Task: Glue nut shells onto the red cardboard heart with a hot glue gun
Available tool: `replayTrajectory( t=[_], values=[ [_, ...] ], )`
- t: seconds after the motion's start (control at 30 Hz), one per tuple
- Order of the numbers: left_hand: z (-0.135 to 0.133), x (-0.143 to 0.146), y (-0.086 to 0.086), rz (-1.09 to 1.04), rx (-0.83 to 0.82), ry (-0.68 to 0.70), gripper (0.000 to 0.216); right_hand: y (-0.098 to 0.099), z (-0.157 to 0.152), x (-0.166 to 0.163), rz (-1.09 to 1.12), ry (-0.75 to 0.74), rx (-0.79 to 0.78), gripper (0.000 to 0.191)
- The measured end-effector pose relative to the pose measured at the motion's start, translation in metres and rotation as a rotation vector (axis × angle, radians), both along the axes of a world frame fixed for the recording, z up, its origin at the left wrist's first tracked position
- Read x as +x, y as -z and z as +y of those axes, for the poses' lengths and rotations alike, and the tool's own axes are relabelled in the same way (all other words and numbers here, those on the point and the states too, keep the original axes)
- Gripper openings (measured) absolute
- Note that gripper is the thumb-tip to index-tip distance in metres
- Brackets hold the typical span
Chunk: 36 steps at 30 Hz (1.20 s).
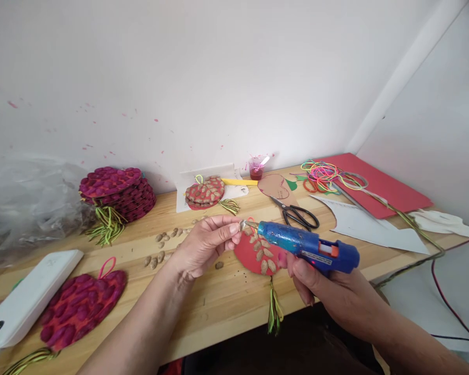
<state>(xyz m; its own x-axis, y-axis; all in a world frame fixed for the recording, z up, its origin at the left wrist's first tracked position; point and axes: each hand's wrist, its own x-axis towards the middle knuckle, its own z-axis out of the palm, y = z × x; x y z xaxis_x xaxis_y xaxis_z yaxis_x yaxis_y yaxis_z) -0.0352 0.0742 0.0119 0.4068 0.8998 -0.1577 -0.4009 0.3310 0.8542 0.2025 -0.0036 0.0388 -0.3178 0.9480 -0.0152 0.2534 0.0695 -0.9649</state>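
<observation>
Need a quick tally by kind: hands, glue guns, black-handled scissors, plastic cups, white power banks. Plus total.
Hands: 2 (left hand, right hand)
Blue glue gun: 1
Black-handled scissors: 1 pair
Plastic cup: 1
White power bank: 1
Total: 6

- Power bank (42,291) is lying left on the tabletop (207,310)
- Scissors (285,207) are lying behind the glue gun (293,240)
- Cup (255,172) is standing farther back, near the wall (234,78)

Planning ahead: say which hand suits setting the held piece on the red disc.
Likely the left hand: it pinches that small piece near the red disc; the right hand grips the glue gun.
</observation>
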Motion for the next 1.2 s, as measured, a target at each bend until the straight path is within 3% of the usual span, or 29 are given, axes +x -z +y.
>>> replayTrajectory(
  t=[0.93,1.2],
  values=[
    [-0.0008,0.0006,-0.0002,0.022,0.025,0.002,0.027,-0.0071,0.0030,-0.0028,-0.021,-0.005,-0.015,0.048],
    [-0.0002,0.0000,0.0017,0.011,0.032,0.005,0.026,-0.0003,0.0033,-0.0009,0.001,-0.012,-0.029,0.044]
  ],
)
